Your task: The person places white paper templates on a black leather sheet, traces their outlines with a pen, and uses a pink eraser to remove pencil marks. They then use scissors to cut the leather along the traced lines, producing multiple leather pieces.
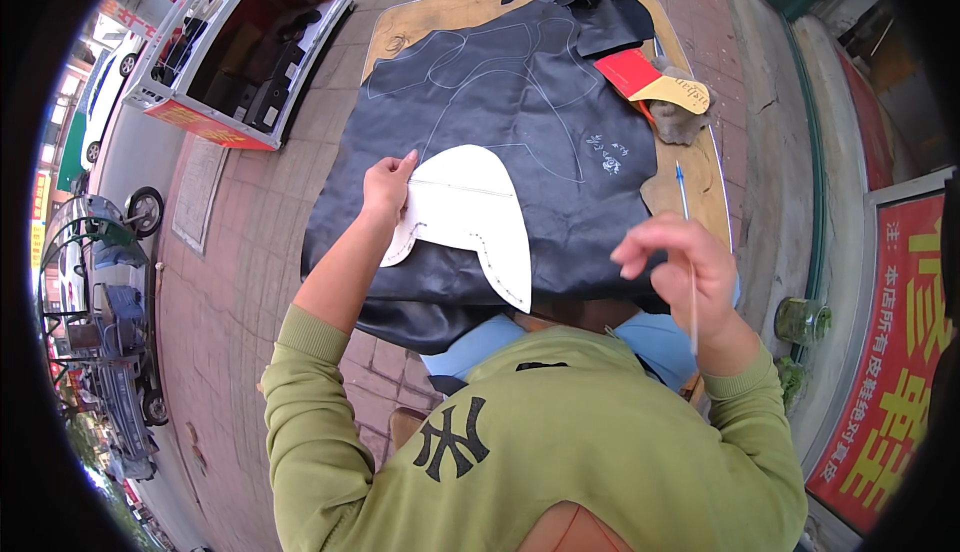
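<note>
A white shoe-pattern template (465, 217), curved at the top with two legs below, lies on a large sheet of black leather (400, 142). My left hand (388, 190) pinches the template's upper left edge between thumb and fingers. To the right, over the leather's near right edge, my right hand (690, 267) is raised with a slim pen (682, 192) held among its fingers. The pen's blue end points away from me and its clear end toward me. Thin pale outlines of curved shapes, along with some handwriting, mark the far part of the leather.
Beneath the leather is a wooden table (400, 32). Black leather scraps (612, 27), a red-and-yellow card piece (630, 74) and a grey lump (684, 128) sit at its far right. A display cart (235, 62) stands at left; a glass jar (803, 321) is at right.
</note>
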The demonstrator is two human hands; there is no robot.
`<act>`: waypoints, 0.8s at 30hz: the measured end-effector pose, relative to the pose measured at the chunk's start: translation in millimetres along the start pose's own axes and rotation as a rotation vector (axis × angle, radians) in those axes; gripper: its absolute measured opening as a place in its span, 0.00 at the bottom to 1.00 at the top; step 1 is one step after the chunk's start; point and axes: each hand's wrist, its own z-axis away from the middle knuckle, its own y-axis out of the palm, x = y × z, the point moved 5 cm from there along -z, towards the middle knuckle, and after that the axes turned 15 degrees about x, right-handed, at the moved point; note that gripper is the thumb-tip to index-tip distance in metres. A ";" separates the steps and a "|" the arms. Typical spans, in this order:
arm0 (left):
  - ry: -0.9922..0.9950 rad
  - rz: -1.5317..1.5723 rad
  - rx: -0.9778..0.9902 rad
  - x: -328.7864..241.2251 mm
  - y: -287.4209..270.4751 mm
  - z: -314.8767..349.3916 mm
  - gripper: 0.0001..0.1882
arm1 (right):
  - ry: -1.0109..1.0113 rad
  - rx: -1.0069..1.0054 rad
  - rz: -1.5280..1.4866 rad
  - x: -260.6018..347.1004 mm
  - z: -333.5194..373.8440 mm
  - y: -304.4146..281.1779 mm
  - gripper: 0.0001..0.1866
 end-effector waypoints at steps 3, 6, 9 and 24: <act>0.113 -0.073 -0.099 -5.2 15.8 14.3 0.19 | -0.400 0.409 -0.264 80.8 -0.6 21.6 0.13; 0.230 -0.248 -0.055 -5.5 24.9 30.1 0.19 | -0.596 0.729 -0.651 118.1 0.7 40.4 0.10; 0.322 -0.331 0.074 3.2 33.4 48.9 0.29 | -0.661 0.417 -0.724 128.4 1.5 61.3 0.13; 0.364 -0.466 0.026 -1.3 65.9 65.7 0.20 | -0.736 0.322 -0.808 131.8 2.6 75.6 0.12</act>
